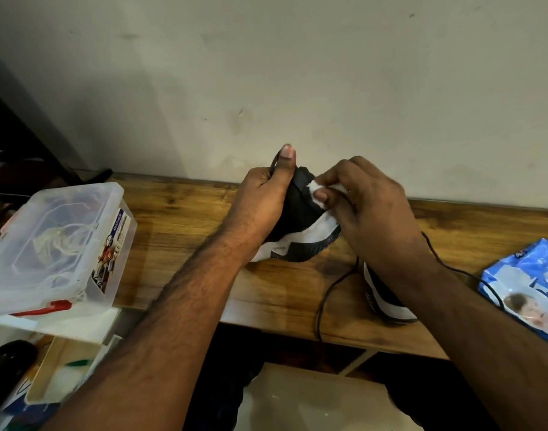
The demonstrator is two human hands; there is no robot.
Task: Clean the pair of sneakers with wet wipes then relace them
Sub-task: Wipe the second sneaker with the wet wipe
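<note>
Nearest, at five o'clock, the second sneaker (387, 301) lies on the wooden table (185, 209) under the right forearm, a black lace (327, 293) trailing off the edge. The wipes packet (524, 287) sits at three o'clock. Centre, the left hand (263, 203) grips the black-and-white sneaker (300, 225), thumb raised. The right hand (372, 209) pinches a white wipe (317, 194) against it. At nine o'clock stands a clear plastic box (55, 244).

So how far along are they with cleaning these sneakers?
Done: one black lace lies loose on the table, apparently pulled out. In hand: the left hand holds a sneaker while the right hand rubs it with a white wipe. Left: the second sneaker, then relacing.
</note>
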